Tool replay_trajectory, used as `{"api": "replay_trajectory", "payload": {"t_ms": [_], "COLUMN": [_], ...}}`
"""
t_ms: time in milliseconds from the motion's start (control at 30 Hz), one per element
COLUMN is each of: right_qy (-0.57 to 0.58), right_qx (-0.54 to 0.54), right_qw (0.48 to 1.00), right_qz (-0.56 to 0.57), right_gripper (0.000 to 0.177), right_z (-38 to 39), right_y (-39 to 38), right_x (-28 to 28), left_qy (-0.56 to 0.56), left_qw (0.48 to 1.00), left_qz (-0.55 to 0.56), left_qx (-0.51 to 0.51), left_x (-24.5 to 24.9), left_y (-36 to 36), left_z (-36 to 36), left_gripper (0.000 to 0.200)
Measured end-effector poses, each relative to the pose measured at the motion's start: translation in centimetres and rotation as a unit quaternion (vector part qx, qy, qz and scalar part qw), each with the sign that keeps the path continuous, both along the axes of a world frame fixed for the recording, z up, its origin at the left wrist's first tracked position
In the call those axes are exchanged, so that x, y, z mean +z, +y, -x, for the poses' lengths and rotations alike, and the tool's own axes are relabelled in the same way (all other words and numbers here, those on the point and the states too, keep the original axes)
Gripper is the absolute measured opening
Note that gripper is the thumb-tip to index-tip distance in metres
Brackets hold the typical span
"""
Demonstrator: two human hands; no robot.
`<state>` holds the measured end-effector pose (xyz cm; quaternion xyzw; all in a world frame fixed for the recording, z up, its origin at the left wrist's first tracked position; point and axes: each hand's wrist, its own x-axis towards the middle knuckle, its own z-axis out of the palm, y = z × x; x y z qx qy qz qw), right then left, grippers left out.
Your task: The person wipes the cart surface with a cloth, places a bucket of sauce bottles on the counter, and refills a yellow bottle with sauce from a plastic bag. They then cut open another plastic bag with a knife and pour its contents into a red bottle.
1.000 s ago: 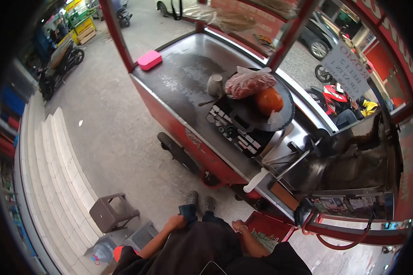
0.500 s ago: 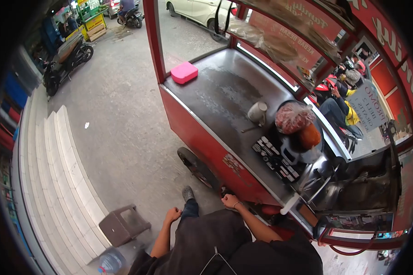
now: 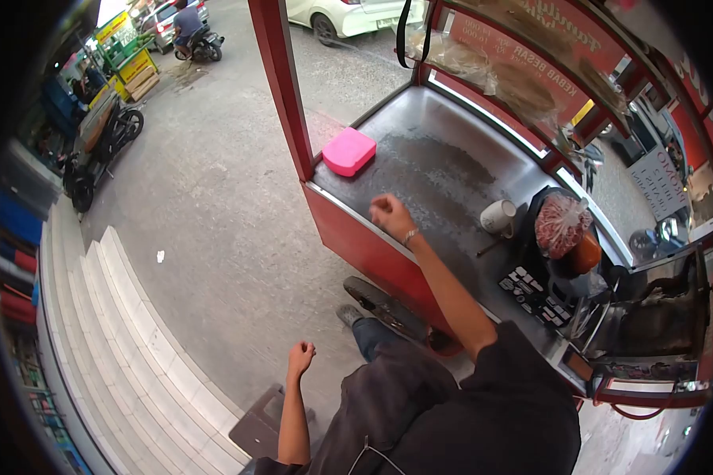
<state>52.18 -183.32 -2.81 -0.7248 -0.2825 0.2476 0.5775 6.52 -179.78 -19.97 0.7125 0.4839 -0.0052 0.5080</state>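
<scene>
Over the metal top of the cart (image 3: pixel 420 119), near its left edge, my right hand (image 3: pixel 391 215) hangs with loosely bent fingers and nothing visible in them. A pink box (image 3: pixel 348 151) lies beyond it on the cart corner, not touched. Low beside my body, my left hand (image 3: pixel 301 359) is curled closed and appears to hold nothing. Farther right on the metal top stand a white mug (image 3: pixel 497 215), a bag of reddish food (image 3: pixel 562 226), an orange container (image 3: pixel 582 253) and a black and white patterned item (image 3: pixel 535 296).
The red cart post (image 3: pixel 281 87) rises beside the pink box. A cart wheel (image 3: pixel 384 309) is below. White steps (image 3: pixel 127 340) run along the left, with a brown stool (image 3: pixel 257 419) near my left arm. Parked motorbike (image 3: pixel 103 150), a rider (image 3: pixel 188 30) and a pale car (image 3: pixel 345 14) stand farther off.
My right hand has risen from beside the cart to above its edge, nearer the pink box. The view has shifted, and the stool is now partly hidden by my left arm.
</scene>
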Motion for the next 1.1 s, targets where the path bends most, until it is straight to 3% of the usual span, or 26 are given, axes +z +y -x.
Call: {"api": "replay_trajectory", "payload": {"t_ms": [100,200,267,400,500,567,600,667,733,767,800,833,900,933,967,1033,1100], "right_qy": [-0.046,-0.113,-0.132,-0.135,-0.154,-0.177,-0.174,-0.063,-0.143,-0.273,-0.25,-0.239,-0.369,-0.397,-0.391,-0.255,-0.224], "right_qx": [-0.07,-0.224,-0.244,-0.257,-0.26,-0.229,-0.24,-0.26,-0.308,-0.327,-0.33,-0.347,-0.343,-0.369,-0.377,-0.408,-0.457], "right_qw": [0.996,0.966,0.958,0.948,0.945,0.95,0.947,0.963,0.937,0.898,0.895,0.889,0.827,0.808,0.804,0.858,0.845], "right_qz": [-0.028,0.055,0.074,0.126,0.124,0.118,0.122,0.035,0.085,0.111,0.167,0.178,0.252,0.229,0.24,0.18,0.166], "right_gripper": [0.039,0.06,0.059,0.051,0.048,0.047,0.047,0.046,0.039,0.029,0.023,0.023,0.018,0.013,0.013,0.009,0.005], "right_z": [-4.8,-8.6,-10.5,-10.7,-10.3,-10.2,-10.3,-9.9,-10.3,-10.1,-9.3,-7.5,-4.3,-2.4,-0.3,3.5,7.8], "right_y": [6.1,11.0,13.5,14.2,14.4,14.0,13.5,12.4,9.3,7.6,5.7,4.1,1.8,1.6,1.0,0.4,0.1], "right_x": [-1.2,-0.7,-2.2,-3.2,-3.7,-3.7,-3.2,-1.9,-1.3,-1.5,-1.9,-2.0,-1.4,-0.5,0.0,0.4,-0.3], "left_qy": [-0.014,-0.014,-0.021,0.064,0.149,0.175,0.148,0.1,0.166,0.185,0.137,0.171,0.132,0.111,0.092,0.062,0.053], "left_qw": [0.999,1.0,0.999,0.966,0.951,0.974,0.971,0.953,0.957,0.943,0.945,0.947,0.955,0.96,0.964,0.975,0.977], "left_qz": [0.004,0.004,0.033,0.219,0.256,0.122,0.174,0.279,0.154,0.198,0.234,0.253,0.21,0.202,0.193,0.168,0.134], "left_qx": [-0.04,-0.006,0.035,0.122,0.091,-0.069,-0.071,-0.07,-0.183,-0.192,-0.186,-0.101,-0.16,-0.16,-0.157,-0.132,-0.155], "left_x": [1.7,1.8,-2.0,-2.9,-2.0,-0.2,-3.6,-7.7,-11.2,-9.5,-6.9,-6.1,-6.8,-6.7,-6.3,-5.3,-4.4], "left_y": [4.8,10.1,13.8,16.7,18.0,19.6,21.4,24.7,29.1,31.0,33.5,34.8,39.2,41.0,42.6,44.5,44.8], "left_z": [-1.8,-2.1,0.3,4.4,6.9,7.3,8.5,9.2,6.2,3.0,0.4,-2.9,-8.2,-10.9,-13.2,-17.5,-20.9], "left_gripper": [0.032,0.033,0.033,0.029,0.032,0.033,0.034,0.035,0.037,0.035,0.031,0.029,0.03,0.03,0.03,0.03,0.03]}}
